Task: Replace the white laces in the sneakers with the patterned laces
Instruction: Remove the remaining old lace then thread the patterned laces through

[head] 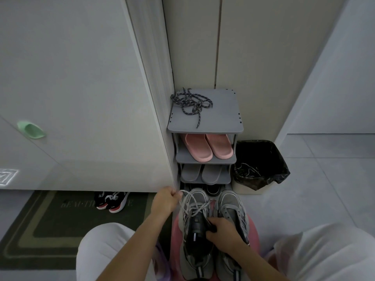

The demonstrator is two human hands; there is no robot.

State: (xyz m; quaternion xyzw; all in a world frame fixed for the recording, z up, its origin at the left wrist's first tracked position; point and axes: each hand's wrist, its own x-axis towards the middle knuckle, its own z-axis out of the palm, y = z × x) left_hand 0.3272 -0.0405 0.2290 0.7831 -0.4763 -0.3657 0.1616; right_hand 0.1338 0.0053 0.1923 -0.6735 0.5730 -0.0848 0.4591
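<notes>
My left hand [165,201] is curled round one end of the white cord lace [197,208], pinching it up and out to the left of the grey mesh sneaker [194,196] it is threaded through. My right hand [223,234] grips that sneaker's dark tongue, just below the crossed lace. A second grey mesh sneaker [230,201] lies right beside it, both on a pink surface [174,236] between my knees. The dark speckled patterned laces [191,102] lie tangled on top of the grey plastic shoe rack [221,110], well ahead of both hands.
</notes>
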